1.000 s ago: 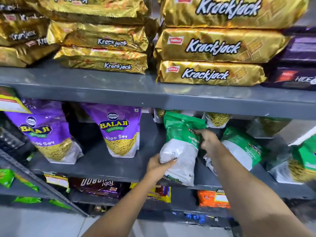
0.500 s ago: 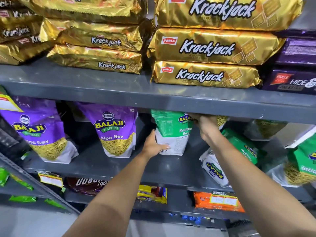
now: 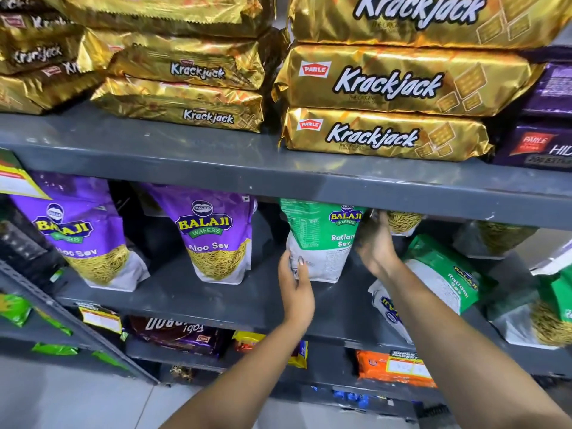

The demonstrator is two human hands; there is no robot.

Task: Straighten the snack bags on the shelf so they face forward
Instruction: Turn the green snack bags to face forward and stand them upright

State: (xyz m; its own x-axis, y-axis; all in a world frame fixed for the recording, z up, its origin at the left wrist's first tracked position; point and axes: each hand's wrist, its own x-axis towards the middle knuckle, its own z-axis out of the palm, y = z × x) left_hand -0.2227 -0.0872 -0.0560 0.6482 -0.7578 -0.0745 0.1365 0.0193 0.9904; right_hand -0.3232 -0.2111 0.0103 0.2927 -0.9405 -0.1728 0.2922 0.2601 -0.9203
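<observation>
The left hand [image 3: 297, 281] is cupping the lower left edge of the green Ratlami Sev bag [image 3: 322, 239], thumb on the front and the fingers curling behind, while the right hand [image 3: 373, 239] is pressing against the bag's right side up near the underside of the upper shelf [image 3: 278, 184]; whether its fingers are gripping the bag's edge or only steadying it is not clear from here. A second ago this bag was tilted and held out over the front lip of the middle shelf [image 3: 216, 300]; now it is standing upright on its base further back, label facing forward, in line with the two purple Aloo Sev bags [image 3: 213, 236] to its left. That is looking like one bag squared away, with both hands probably about to let go. Just right of the right forearm, another green bag [image 3: 445, 274] is lying slumped on a slant with its print running sideways, and further right more pouches are leaning at odd angles, so the task is seeming only partly done and that slumped bag is the likely next one. Above, stacked gold Krackjack packs [image 3: 387, 85] are sitting undisturbed.
</observation>
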